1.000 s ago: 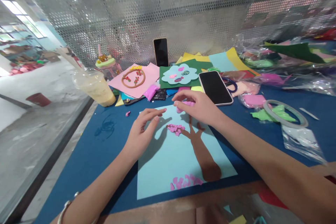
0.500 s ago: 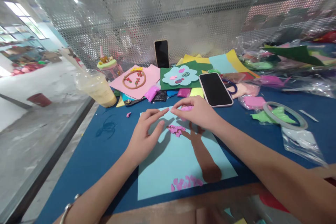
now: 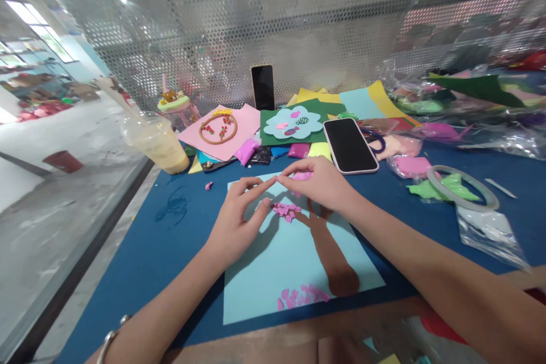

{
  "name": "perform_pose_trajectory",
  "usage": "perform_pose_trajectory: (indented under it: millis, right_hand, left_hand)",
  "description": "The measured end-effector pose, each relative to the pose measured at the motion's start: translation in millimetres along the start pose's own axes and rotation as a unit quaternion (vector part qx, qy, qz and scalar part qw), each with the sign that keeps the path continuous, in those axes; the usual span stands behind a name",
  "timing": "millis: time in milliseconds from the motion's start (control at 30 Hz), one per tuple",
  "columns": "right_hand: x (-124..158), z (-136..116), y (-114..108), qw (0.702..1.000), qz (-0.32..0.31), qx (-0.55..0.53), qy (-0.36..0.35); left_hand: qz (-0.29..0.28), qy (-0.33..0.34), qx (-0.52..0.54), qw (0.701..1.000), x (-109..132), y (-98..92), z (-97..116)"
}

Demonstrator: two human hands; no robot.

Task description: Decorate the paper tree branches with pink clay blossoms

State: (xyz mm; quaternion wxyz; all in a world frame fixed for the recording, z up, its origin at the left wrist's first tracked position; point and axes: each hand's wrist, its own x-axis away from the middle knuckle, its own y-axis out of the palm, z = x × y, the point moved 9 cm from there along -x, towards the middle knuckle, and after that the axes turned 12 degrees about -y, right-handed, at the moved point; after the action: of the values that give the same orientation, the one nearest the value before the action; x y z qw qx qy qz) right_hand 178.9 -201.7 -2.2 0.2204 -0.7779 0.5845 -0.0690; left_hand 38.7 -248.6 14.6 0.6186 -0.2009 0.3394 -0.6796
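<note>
A light blue sheet of paper lies in front of me, bearing a brown tree trunk shape. A cluster of small pink clay pieces sits by a left branch, and more pink clay bits lie along the near edge. Above the sheet, my right hand has thumb and index finger pinched together, with a lump of pink clay showing inside its curled fingers. My left hand is open, its index finger stretched out to meet the right fingertips. Anything tiny between the fingertips is too small to make out.
Behind the sheet are a phone, colored clay packets, a green sheet with a cloud shape and a pink sheet. A drink cup stands left. A tape roll lies right. A perforated metal panel rises behind.
My left index finger has moved slightly right and now meets the right fingertips, where a small gap showed before. The right hand has barely moved.
</note>
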Motion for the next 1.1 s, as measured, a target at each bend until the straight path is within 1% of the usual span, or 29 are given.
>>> perform_pose_trajectory:
  millis: [100,200,367,500,633,733,833,900,1000,1100]
  right_hand:
    - [0,0,0,1.000,0.001,0.001,0.006]
    - [0,-3,-2,1.000,0.008,0.008,-0.005]
    - [0,-2,0,1.000,0.001,0.007,-0.005]
    - [-1,-6,-3,0.999,0.005,0.008,-0.031]
    - [-2,-2,-2,1.000,-0.009,0.017,-0.014]
    - [-4,-7,-4,0.997,-0.008,0.056,-0.053]
    - [-6,-19,-3,0.983,-0.018,0.137,-0.124]
    - [-6,-25,2,0.965,-0.045,0.201,-0.159]
    - [-4,-29,10,0.939,-0.094,0.268,-0.192]
    - [-3,-30,14,0.919,-0.122,0.306,-0.216]
  left_hand:
    - [0.002,0.004,-0.011,1.000,0,0.1,1]
    - [0.004,0.006,-0.020,1.000,1,-0.1,1]
    - [0.010,0.010,-0.027,1.000,0,-0.6,2]
    - [0.015,0.007,-0.031,0.999,0,-0.3,1]
    - [0.021,0.000,-0.042,0.999,-1,-1.1,0]
    - [0.029,-0.007,-0.049,0.998,-2,-2.7,-1]
    - [0.036,-0.015,-0.048,0.998,-2,-4.3,-3]
    - [0.040,-0.017,-0.048,0.998,-2,-4.8,-4]
    - [0.043,-0.015,-0.051,0.998,-2,-4.9,-4]
    - [0.041,-0.009,-0.053,0.998,-2,-4.5,-3]
